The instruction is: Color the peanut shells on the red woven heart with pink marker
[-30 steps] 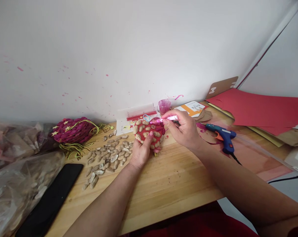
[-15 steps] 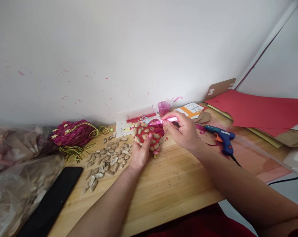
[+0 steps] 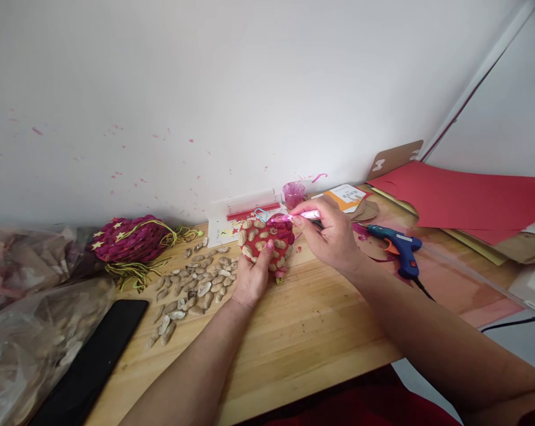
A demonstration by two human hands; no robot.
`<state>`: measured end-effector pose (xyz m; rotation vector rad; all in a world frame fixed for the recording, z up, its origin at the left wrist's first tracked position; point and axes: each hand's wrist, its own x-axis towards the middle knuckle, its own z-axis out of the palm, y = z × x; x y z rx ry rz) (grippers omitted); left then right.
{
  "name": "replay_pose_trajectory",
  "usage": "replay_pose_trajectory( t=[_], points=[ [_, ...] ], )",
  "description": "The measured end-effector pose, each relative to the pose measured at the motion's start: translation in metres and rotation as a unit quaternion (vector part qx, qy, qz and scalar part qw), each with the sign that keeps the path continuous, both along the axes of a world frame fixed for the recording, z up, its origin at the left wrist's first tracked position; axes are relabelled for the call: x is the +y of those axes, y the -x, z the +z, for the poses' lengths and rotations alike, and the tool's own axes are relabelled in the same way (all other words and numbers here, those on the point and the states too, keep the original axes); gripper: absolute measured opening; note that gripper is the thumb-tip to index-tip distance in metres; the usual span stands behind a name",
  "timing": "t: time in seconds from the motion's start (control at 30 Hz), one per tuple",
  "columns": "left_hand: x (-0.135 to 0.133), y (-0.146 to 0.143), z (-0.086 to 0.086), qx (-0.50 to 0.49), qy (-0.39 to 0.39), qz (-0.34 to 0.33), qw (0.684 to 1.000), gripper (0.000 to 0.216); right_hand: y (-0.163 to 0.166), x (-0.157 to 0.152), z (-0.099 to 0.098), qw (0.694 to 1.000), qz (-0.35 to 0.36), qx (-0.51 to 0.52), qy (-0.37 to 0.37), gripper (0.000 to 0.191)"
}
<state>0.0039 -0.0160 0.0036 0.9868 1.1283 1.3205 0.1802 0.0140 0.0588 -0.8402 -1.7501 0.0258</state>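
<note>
My left hand (image 3: 255,273) is closed around a red craft lantern (image 3: 262,235), its thumb pressed on the front. Pale peanut shells cover much of the lantern, and those at its upper right are painted magenta. In my right hand (image 3: 327,232) is a paintbrush (image 3: 309,215) with a white handle, smeared pink toward the tip. The brush tip lies against the magenta shells, as far as I can see. Loose peanut shells (image 3: 196,287) are spread over the table to the left of my left hand.
A magenta shell-covered lantern (image 3: 132,238) with yellow tassels lies left. Nearby are plastic bags (image 3: 41,337) and a black phone-like slab (image 3: 96,355). A pink-stained cup (image 3: 294,194) stands by the wall. At right are a blue glue gun (image 3: 400,248) and red paper sheets (image 3: 466,198).
The brush tip has shifted slightly to the right and up over the magenta shells. My left hand and the lantern stay almost in place.
</note>
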Motion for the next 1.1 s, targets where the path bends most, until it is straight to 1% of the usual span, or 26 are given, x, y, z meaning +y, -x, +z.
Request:
replay_pose_trajectory(
  t=[0.07, 0.23, 0.4, 0.53, 0.63, 0.73, 0.9, 1.1],
  points=[
    [0.000, 0.000, 0.000, 0.003, 0.001, 0.003, 1.000, 0.061, -0.001, 0.000, 0.001, 1.000, -0.005, 0.007, 0.007, 0.006],
    [0.001, 0.002, -0.005, 0.026, -0.016, -0.002, 1.000, 0.057, -0.001, 0.000, 0.001, 0.999, 0.025, 0.012, 0.028, 0.005],
    [0.002, 0.004, -0.011, 0.036, -0.014, 0.001, 0.999, 0.056, 0.000, -0.001, 0.001, 0.999, 0.013, 0.026, 0.022, 0.005],
    [0.001, 0.001, -0.005, 0.027, -0.015, 0.001, 1.000, 0.056, 0.000, -0.002, 0.002, 0.999, 0.036, 0.013, 0.017, 0.005],
    [0.000, -0.001, 0.000, 0.021, -0.015, 0.005, 1.000, 0.056, -0.001, 0.000, 0.001, 0.999, 0.026, 0.014, 0.015, 0.005],
    [-0.001, -0.001, 0.001, 0.017, -0.013, 0.003, 1.000, 0.057, -0.004, 0.002, 0.000, 0.999, 0.010, 0.034, 0.030, 0.005],
    [-0.001, 0.000, 0.004, -0.004, -0.006, 0.002, 1.000, 0.062, -0.004, 0.002, 0.000, 0.998, 0.031, 0.039, 0.048, 0.006],
    [-0.002, -0.002, 0.007, -0.014, -0.006, 0.004, 1.000, 0.066, -0.006, 0.006, -0.001, 0.994, 0.019, 0.079, 0.074, 0.008]
  ],
)
